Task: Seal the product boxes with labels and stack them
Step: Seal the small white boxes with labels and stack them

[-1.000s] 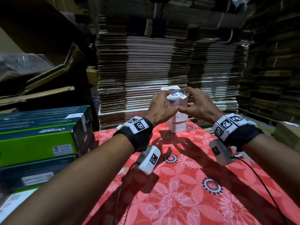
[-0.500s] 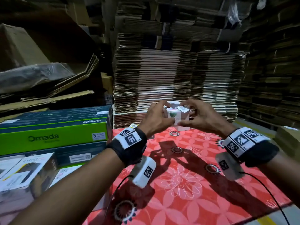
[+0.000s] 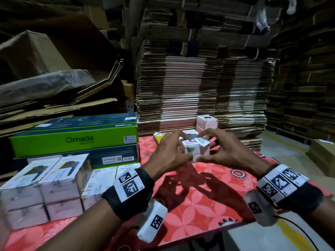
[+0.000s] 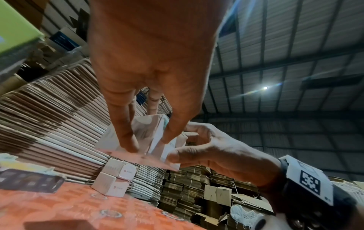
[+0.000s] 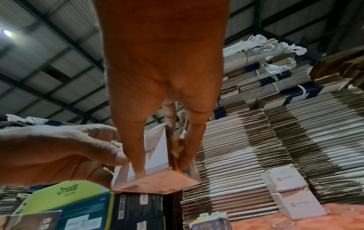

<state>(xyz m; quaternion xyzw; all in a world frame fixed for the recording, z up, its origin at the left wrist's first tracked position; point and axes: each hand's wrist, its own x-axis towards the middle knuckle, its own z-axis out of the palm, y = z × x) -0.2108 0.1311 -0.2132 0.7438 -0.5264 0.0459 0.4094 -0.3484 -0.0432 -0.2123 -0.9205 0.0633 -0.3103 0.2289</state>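
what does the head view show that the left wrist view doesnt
Only the head view shows the label on top of the held box, the small white boxes stacked at near left, and both wrist bands.

Only the left wrist view shows the held box's underside, the roof light, and the logo faces of the two stacked boxes beyond.

Both show the left hand and right hand gripping the box above the red floral cloth, with flattened cardboard stacks behind.
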